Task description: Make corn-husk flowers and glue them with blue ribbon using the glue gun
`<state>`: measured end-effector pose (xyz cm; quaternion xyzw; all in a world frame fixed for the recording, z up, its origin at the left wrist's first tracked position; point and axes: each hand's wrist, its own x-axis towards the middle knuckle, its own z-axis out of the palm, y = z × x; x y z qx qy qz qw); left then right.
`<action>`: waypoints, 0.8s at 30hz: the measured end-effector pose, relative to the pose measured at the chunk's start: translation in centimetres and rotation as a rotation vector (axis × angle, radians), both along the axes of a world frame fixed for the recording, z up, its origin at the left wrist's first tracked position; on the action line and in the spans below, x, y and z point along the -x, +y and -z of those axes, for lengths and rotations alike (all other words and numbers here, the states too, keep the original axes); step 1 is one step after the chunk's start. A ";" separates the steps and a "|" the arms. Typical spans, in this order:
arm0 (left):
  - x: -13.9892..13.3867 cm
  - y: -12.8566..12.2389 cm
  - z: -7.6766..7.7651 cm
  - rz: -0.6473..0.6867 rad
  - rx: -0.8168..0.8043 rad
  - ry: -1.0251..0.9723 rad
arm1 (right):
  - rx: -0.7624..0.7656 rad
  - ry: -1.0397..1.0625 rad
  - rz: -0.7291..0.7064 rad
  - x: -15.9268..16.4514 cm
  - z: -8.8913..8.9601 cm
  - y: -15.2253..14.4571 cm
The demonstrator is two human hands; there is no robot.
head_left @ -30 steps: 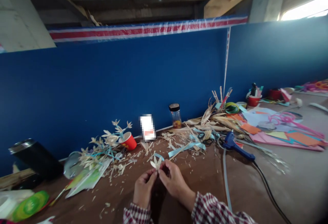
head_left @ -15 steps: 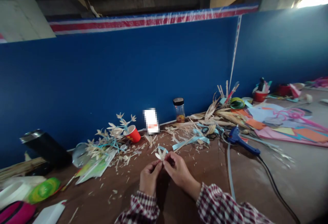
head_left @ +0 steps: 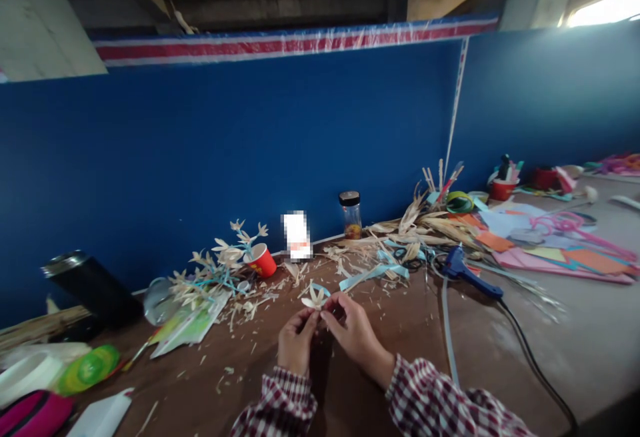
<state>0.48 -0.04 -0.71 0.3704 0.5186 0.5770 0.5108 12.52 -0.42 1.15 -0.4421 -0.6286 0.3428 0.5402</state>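
Observation:
A small cream flower (head_left: 315, 298) with pointed petals, apparently of dried husk, is held above the brown tabletop. My left hand (head_left: 296, 340) pinches its base between thumb and fingertips. From the other side my right hand (head_left: 356, 332) is closed, thumb and forefinger pressed together at the flower's lower right; the fingertips hide just what they grip there. Behind the hands, husk scraps and a light blue ribbon strip (head_left: 373, 276) lie about. Further left, similar cream flowers on blue stems (head_left: 215, 270) lean beside a tilted red paper cup (head_left: 262, 261).
A blue glue gun (head_left: 470, 272) with a black cord lies to the right, near dried husks (head_left: 435, 224) and coloured paper (head_left: 575, 260). A lidded jar (head_left: 351, 216) stands by the blue partition (head_left: 250, 137). At left are a dark leaning flask (head_left: 93, 287) and a green tape roll (head_left: 90, 367).
The flower has tilted slightly between my fingers, and both hands have shifted a little to the right in view. The camera view has moved slightly.

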 end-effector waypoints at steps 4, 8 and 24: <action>0.0 -0.1 -0.1 0.026 0.012 0.006 | 0.021 -0.002 -0.006 -0.1 -0.2 -0.1; 0.1 -0.2 -0.1 0.081 0.020 -0.028 | 0.021 0.005 0.005 0.0 -0.4 0.0; -0.4 -0.3 -1.0 0.006 0.085 -0.257 | 0.143 0.311 -0.192 0.1 0.8 0.8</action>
